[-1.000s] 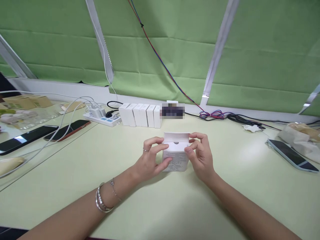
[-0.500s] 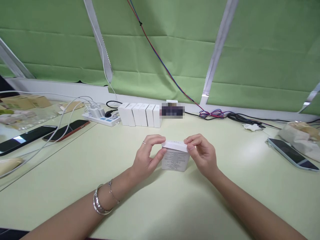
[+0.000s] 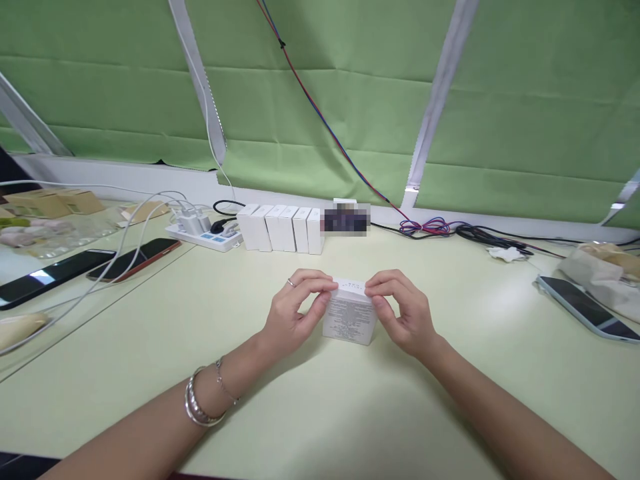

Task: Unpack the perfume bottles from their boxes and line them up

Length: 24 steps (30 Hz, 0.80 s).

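Observation:
A small white box [image 3: 349, 321] with grey printed text on its near face stands upright on the pale table [image 3: 320, 413]. Its top flap lies across the upper edge, with small print on it. My left hand [image 3: 300, 310] grips the box's upper left corner between thumb and fingers. At the upper right corner my right hand [image 3: 405, 310] has its thumb and fingertips closed on the box too. Behind it stands a row of several similar white boxes [image 3: 280, 230].
At left are a white power strip [image 3: 203, 239] with chargers and cables, a red-edged phone [image 3: 135, 259] and a black phone [image 3: 55, 279]. Another phone [image 3: 590, 310] and a cloth bag [image 3: 605, 273] lie at right. Coiled black cables [image 3: 487, 237] run along the back.
The box's top flap has gone from slightly raised to lying down on the box. My fingers have shifted inward along the top edge.

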Each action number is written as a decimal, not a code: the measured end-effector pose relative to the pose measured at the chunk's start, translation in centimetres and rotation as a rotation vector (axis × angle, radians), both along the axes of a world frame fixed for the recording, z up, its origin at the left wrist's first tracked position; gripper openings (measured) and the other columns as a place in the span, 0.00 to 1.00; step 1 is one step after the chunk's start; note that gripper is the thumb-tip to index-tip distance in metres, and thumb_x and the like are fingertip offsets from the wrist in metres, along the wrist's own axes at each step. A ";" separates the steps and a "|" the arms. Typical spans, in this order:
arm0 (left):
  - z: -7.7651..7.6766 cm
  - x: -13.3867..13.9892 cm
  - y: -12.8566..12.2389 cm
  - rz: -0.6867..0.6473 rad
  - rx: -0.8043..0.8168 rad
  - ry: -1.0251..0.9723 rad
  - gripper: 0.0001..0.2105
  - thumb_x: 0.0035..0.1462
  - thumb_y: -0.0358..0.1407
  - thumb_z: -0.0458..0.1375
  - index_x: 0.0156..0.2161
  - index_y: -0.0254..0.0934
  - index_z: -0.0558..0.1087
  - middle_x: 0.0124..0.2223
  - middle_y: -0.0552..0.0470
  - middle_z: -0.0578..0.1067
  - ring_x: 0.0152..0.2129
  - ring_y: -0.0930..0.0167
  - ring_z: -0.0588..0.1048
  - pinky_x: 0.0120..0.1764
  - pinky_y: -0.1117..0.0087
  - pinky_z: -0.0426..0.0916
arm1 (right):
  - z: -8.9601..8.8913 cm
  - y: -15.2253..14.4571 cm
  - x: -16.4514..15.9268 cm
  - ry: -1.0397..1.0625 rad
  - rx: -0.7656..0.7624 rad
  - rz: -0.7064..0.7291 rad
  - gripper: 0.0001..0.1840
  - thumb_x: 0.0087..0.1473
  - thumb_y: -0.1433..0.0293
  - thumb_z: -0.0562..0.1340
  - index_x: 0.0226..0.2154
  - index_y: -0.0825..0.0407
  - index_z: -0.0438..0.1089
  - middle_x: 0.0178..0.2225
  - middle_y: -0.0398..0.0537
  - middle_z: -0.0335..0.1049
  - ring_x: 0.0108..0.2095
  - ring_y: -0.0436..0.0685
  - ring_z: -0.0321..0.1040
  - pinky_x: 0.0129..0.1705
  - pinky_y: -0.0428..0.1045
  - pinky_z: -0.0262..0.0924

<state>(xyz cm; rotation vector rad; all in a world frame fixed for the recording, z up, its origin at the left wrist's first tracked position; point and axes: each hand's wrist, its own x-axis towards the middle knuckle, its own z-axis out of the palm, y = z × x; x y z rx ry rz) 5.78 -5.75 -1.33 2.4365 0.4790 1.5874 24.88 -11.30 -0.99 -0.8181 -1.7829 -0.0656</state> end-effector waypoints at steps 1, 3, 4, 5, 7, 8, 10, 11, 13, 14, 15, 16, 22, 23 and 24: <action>0.1 0.0 0.0 0.004 0.004 0.003 0.09 0.56 0.25 0.52 0.40 0.39 0.70 0.37 0.49 0.71 0.37 0.70 0.70 0.38 0.67 0.69 | -0.1 0.0 0.0 -0.003 0.002 0.003 0.08 0.53 0.77 0.53 0.32 0.50 0.65 0.33 0.49 0.66 0.35 0.55 0.64 0.34 0.52 0.63; 0.2 0.0 0.0 0.009 0.004 0.002 0.09 0.56 0.26 0.52 0.39 0.38 0.70 0.37 0.49 0.71 0.36 0.70 0.71 0.37 0.68 0.69 | -0.2 0.1 0.0 -0.009 0.008 0.008 0.07 0.52 0.77 0.53 0.31 0.51 0.64 0.33 0.49 0.65 0.35 0.55 0.64 0.34 0.52 0.62; 0.3 0.1 0.0 0.011 0.004 0.003 0.08 0.56 0.26 0.51 0.39 0.38 0.70 0.37 0.49 0.71 0.36 0.70 0.71 0.37 0.68 0.70 | -0.3 0.1 0.0 -0.012 0.013 0.010 0.07 0.52 0.78 0.53 0.31 0.51 0.63 0.33 0.49 0.64 0.35 0.55 0.63 0.34 0.53 0.62; 0.3 0.1 0.0 0.013 0.006 0.005 0.08 0.56 0.26 0.51 0.39 0.38 0.70 0.37 0.49 0.71 0.36 0.70 0.71 0.37 0.67 0.70 | -0.3 0.1 0.0 -0.017 0.020 0.013 0.07 0.51 0.78 0.54 0.32 0.51 0.63 0.33 0.49 0.64 0.35 0.55 0.63 0.34 0.53 0.61; 0.2 0.1 0.0 0.015 0.014 0.005 0.09 0.56 0.25 0.51 0.39 0.39 0.70 0.37 0.49 0.71 0.36 0.70 0.71 0.37 0.67 0.70 | -0.4 0.2 0.0 -0.028 0.037 0.016 0.07 0.51 0.78 0.54 0.32 0.51 0.62 0.33 0.49 0.63 0.35 0.55 0.62 0.34 0.53 0.61; 0.1 0.1 0.0 0.009 0.022 -0.002 0.10 0.56 0.24 0.52 0.39 0.39 0.70 0.37 0.49 0.71 0.36 0.70 0.70 0.38 0.67 0.69 | -0.5 0.2 0.0 -0.031 0.043 0.017 0.07 0.50 0.78 0.55 0.32 0.51 0.62 0.33 0.49 0.63 0.35 0.55 0.62 0.34 0.52 0.61; -0.2 0.0 0.0 -0.015 0.027 -0.047 0.11 0.55 0.23 0.52 0.41 0.40 0.69 0.37 0.50 0.71 0.37 0.70 0.70 0.38 0.67 0.69 | -0.5 0.2 -0.1 -0.026 0.046 0.018 0.08 0.50 0.79 0.55 0.32 0.51 0.61 0.33 0.49 0.62 0.34 0.55 0.61 0.33 0.52 0.61; -0.4 0.0 0.0 -0.030 0.011 -0.080 0.12 0.54 0.23 0.53 0.42 0.40 0.68 0.38 0.50 0.70 0.37 0.70 0.70 0.38 0.67 0.69 | -0.5 0.1 -0.1 -0.022 0.046 0.019 0.08 0.50 0.79 0.55 0.32 0.51 0.61 0.33 0.49 0.62 0.34 0.55 0.61 0.33 0.52 0.61; -0.6 0.0 -0.1 -0.064 -0.066 -0.147 0.13 0.53 0.24 0.54 0.43 0.40 0.67 0.38 0.49 0.69 0.36 0.71 0.70 0.36 0.68 0.69 | -0.4 0.1 -0.2 -0.020 0.048 0.023 0.08 0.49 0.79 0.55 0.31 0.51 0.61 0.33 0.48 0.61 0.33 0.54 0.61 0.32 0.52 0.60; -0.6 0.1 -0.2 -0.079 -0.119 -0.175 0.12 0.53 0.24 0.55 0.43 0.39 0.67 0.38 0.50 0.68 0.35 0.71 0.70 0.35 0.69 0.70 | -0.4 0.1 -0.3 -0.026 0.054 0.027 0.08 0.49 0.79 0.55 0.31 0.51 0.61 0.33 0.48 0.61 0.34 0.55 0.61 0.32 0.52 0.60; -0.6 0.1 -0.2 -0.090 -0.170 -0.200 0.12 0.53 0.25 0.56 0.42 0.39 0.67 0.37 0.50 0.68 0.34 0.72 0.70 0.35 0.70 0.70 | -0.3 0.0 -0.3 -0.036 0.061 0.032 0.09 0.49 0.80 0.55 0.31 0.51 0.60 0.33 0.48 0.62 0.34 0.55 0.60 0.33 0.52 0.60; -0.5 0.1 -0.2 -0.097 -0.213 -0.220 0.11 0.53 0.25 0.56 0.42 0.39 0.67 0.37 0.51 0.68 0.33 0.73 0.70 0.35 0.71 0.70 | -0.3 0.0 -0.3 -0.047 0.066 0.038 0.09 0.49 0.80 0.55 0.31 0.51 0.60 0.33 0.48 0.62 0.34 0.55 0.60 0.33 0.52 0.60; 0.2 -0.1 -0.1 -0.040 -0.070 -0.074 0.13 0.55 0.22 0.52 0.42 0.39 0.69 0.36 0.52 0.72 0.34 0.73 0.71 0.35 0.72 0.70 | 0.0 -0.1 -0.1 -0.086 0.059 0.054 0.10 0.49 0.80 0.55 0.33 0.50 0.61 0.33 0.48 0.63 0.35 0.55 0.60 0.34 0.52 0.60; 0.2 -0.2 -0.1 -0.030 -0.017 -0.038 0.13 0.55 0.21 0.51 0.42 0.39 0.69 0.36 0.52 0.72 0.34 0.73 0.71 0.35 0.72 0.69 | 0.0 -0.1 -0.1 -0.090 0.059 0.051 0.10 0.49 0.80 0.54 0.33 0.50 0.61 0.33 0.48 0.63 0.35 0.55 0.60 0.34 0.52 0.59; 0.3 -0.2 0.0 -0.018 0.021 -0.016 0.14 0.55 0.21 0.51 0.42 0.39 0.69 0.35 0.52 0.73 0.34 0.73 0.71 0.34 0.72 0.69 | -0.1 -0.1 -0.1 -0.092 0.064 0.045 0.10 0.50 0.80 0.54 0.33 0.50 0.61 0.33 0.48 0.63 0.35 0.55 0.60 0.35 0.52 0.59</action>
